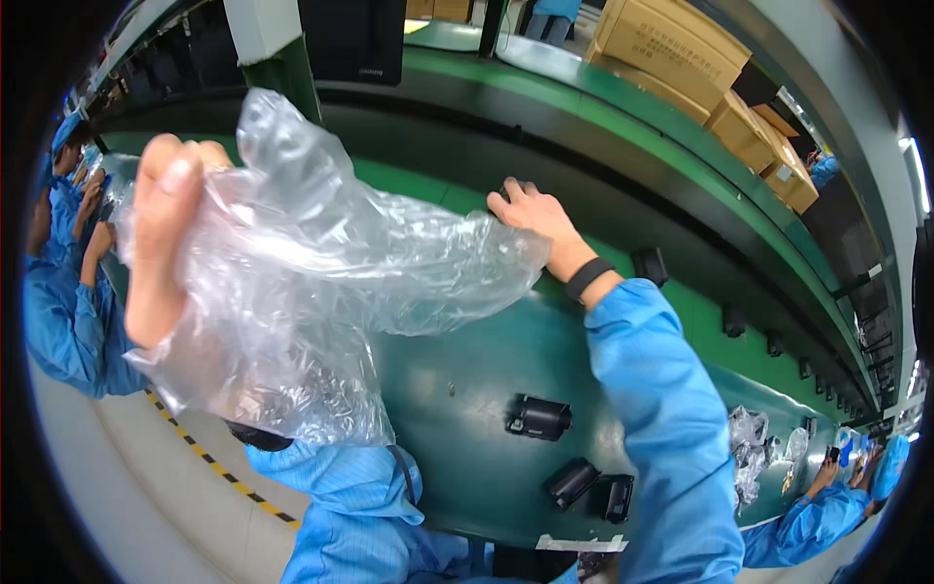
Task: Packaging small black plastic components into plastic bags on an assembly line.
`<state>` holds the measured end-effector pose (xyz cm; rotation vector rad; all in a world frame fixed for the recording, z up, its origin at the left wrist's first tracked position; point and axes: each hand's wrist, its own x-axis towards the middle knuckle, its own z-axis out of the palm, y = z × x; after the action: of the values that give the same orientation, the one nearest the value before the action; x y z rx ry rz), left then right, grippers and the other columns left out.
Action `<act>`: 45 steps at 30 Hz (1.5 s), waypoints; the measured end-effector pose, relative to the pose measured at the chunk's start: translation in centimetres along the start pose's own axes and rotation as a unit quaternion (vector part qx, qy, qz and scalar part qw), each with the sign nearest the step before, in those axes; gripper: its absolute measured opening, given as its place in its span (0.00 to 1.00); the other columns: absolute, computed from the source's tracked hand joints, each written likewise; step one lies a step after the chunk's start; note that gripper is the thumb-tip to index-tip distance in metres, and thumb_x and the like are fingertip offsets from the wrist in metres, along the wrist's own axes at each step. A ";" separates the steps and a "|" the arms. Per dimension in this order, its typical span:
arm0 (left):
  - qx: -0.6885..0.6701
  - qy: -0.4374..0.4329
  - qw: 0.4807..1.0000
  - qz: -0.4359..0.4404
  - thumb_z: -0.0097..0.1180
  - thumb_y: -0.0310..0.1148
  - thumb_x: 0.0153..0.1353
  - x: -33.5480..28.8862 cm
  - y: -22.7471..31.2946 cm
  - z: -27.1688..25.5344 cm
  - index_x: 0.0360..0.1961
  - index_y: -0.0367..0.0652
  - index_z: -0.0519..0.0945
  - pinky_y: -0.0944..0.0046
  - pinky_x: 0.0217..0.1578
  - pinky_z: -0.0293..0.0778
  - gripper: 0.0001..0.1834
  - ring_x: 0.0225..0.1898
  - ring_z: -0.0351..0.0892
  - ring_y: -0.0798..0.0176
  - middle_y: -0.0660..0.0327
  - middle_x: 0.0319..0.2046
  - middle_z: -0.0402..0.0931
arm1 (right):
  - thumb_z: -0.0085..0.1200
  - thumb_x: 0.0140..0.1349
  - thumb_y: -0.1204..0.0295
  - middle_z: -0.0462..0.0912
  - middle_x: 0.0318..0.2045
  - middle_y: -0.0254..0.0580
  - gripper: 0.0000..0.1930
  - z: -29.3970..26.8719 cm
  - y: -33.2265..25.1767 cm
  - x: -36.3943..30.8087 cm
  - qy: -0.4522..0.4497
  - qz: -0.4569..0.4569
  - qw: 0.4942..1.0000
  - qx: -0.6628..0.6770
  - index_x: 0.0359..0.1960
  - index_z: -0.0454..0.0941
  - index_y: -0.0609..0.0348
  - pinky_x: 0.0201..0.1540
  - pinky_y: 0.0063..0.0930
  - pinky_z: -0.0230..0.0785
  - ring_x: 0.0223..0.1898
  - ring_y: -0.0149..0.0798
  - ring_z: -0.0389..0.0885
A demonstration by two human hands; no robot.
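A large, crumpled clear plastic bag (292, 253) hangs from my raised left hand (165, 224), whose fingers are closed on it. Its loose end trails across to the right and passes in front of my right hand's edge. My right hand (535, 219) reaches out over the green conveyor belt, fingers bent downward. Something dark shows at its fingertips, too hidden to make out. On the dark green table below lie three black cylindrical parts: one alone (540, 418), and a pair side by side, the left one (572, 484) and the right one (617, 497).
Several black parts stand in a row along the belt (693, 313), running off right. Crumpled clear bags (747, 453) lie at the table's right. Cardboard boxes (671, 54) sit on the upper shelf. Co-workers in blue sit at left (63, 311) and right (812, 526).
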<state>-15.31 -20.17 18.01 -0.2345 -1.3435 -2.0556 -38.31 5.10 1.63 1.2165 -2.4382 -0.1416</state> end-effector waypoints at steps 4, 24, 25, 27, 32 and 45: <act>0.103 -0.009 0.995 0.001 0.50 0.33 0.70 -0.2 0.5 -0.1 0.36 0.41 0.71 0.70 0.37 0.67 0.08 0.32 0.70 0.70 0.63 0.31 0.72 | 0.57 0.50 0.79 0.77 0.52 0.59 0.12 -3.5 -0.4 -2.5 -0.053 0.037 0.987 0.144 0.39 0.79 0.58 0.44 0.44 0.80 0.45 0.55 0.81; 0.352 -0.437 0.823 -0.084 0.60 0.28 0.52 0.5 -19.1 12.0 0.52 0.43 0.80 0.70 0.30 0.68 0.23 0.27 0.71 0.74 0.67 0.25 0.73 | 0.53 0.46 0.86 0.82 0.23 0.48 0.10 -33.7 -8.6 -30.8 0.159 0.199 0.921 0.296 0.33 0.80 0.68 0.30 0.33 0.75 0.23 0.43 0.82; 0.444 -0.428 0.785 -0.052 0.57 0.26 0.48 0.7 -21.7 12.1 0.55 0.47 0.80 0.67 0.31 0.70 0.28 0.25 0.73 0.69 0.61 0.24 0.75 | 0.54 0.46 0.85 0.82 0.23 0.48 0.11 -33.9 -9.6 -30.7 0.136 0.189 0.867 0.440 0.33 0.81 0.68 0.29 0.32 0.76 0.22 0.42 0.82; 0.494 -0.461 0.737 0.014 0.56 0.26 0.48 0.5 -23.9 14.2 0.63 0.58 0.76 0.56 0.38 0.76 0.36 0.31 0.82 0.51 0.48 0.31 0.82 | 0.54 0.47 0.85 0.83 0.22 0.48 0.11 -38.5 -11.6 -30.6 0.111 0.210 0.808 0.539 0.34 0.83 0.68 0.29 0.31 0.77 0.21 0.41 0.82; 0.609 -0.481 0.630 0.025 0.58 0.32 0.48 0.1 -31.7 11.9 0.67 0.58 0.73 0.47 0.57 0.74 0.38 0.55 0.79 0.38 0.42 0.51 0.80 | 0.56 0.55 0.80 0.83 0.28 0.47 0.12 -38.9 -9.7 -31.2 0.118 0.243 0.788 0.553 0.42 0.84 0.60 0.34 0.36 0.77 0.27 0.44 0.82; 0.482 -0.428 0.759 -0.093 0.63 0.35 0.46 0.2 -29.9 5.6 0.54 0.34 0.82 0.58 0.43 0.79 0.31 0.36 0.86 0.54 0.44 0.35 0.85 | 0.52 0.53 0.82 0.78 0.29 0.47 0.12 -30.8 -7.6 -25.9 -0.005 0.093 0.877 0.472 0.39 0.82 0.62 0.32 0.42 0.74 0.29 0.53 0.78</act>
<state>-34.94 -7.83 -1.72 -0.6206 -2.8847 -1.0726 -6.40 23.47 19.46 1.2707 -2.6599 1.2287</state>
